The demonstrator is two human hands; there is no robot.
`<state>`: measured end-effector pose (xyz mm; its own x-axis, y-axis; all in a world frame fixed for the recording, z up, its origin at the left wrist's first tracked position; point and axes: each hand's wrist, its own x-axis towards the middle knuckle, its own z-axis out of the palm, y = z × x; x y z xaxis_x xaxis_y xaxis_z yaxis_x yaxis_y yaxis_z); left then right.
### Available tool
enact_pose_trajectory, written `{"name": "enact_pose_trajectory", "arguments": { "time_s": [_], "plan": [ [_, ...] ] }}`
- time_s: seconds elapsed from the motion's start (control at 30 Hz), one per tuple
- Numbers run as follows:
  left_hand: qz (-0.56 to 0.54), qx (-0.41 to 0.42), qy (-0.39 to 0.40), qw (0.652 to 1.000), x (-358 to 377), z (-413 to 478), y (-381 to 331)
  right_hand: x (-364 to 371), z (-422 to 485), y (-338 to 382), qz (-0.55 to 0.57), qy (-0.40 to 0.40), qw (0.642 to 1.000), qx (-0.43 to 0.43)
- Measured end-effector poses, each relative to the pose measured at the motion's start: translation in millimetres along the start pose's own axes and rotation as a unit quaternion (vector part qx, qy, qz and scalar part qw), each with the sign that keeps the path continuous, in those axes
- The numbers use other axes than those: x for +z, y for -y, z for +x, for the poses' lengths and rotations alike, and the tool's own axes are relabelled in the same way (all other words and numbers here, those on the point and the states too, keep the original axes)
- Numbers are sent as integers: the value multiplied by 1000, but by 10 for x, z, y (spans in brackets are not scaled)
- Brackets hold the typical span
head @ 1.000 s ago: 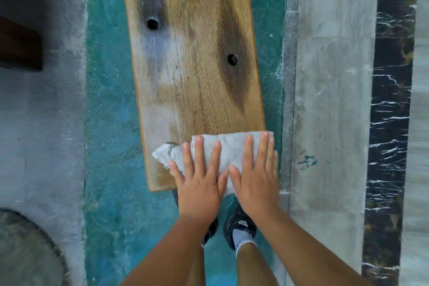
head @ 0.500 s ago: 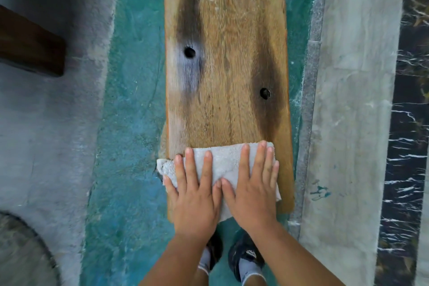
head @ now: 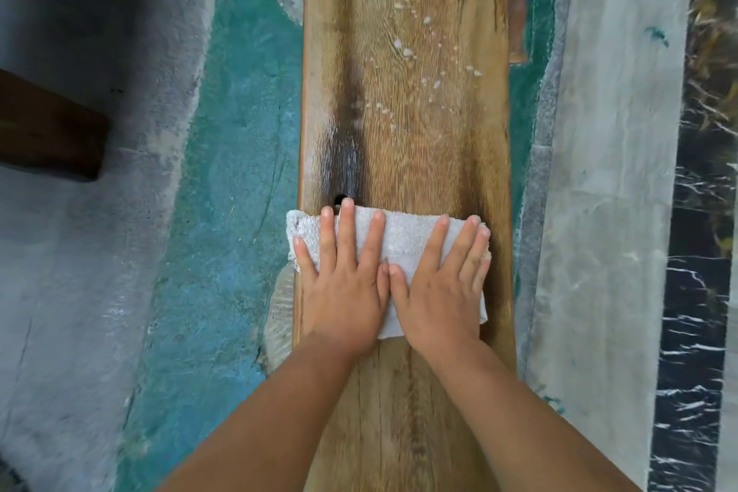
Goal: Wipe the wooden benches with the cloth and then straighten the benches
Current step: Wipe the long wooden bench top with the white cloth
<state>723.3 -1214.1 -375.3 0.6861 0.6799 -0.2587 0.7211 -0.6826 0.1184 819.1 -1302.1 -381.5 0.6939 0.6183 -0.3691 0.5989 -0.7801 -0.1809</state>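
White terry cloth folded flat across streaked wooden bench.

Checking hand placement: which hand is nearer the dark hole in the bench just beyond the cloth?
Left. The left hand has fingertips almost at the hole; the right hand sits further right on the cloth.

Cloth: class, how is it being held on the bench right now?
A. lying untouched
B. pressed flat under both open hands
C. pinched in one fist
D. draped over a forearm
B: the left hand and right hand lie side by side, fingers spread, flat on the cloth on the bench.
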Motion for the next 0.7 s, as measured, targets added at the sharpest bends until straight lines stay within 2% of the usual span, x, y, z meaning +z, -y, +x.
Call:
{"name": "enact_pose_trajectory", "arguments": {
  "time_s": [0.37,0.7],
  "plan": [
    [-31,-46,-23,998,-350,1680,-99,-544,1782,126,12,-14,998,-68],
    [-29,-24,-6,999,-654,3002,-100,-879,2947,306,21,-47,998,-33]
  ]
}}
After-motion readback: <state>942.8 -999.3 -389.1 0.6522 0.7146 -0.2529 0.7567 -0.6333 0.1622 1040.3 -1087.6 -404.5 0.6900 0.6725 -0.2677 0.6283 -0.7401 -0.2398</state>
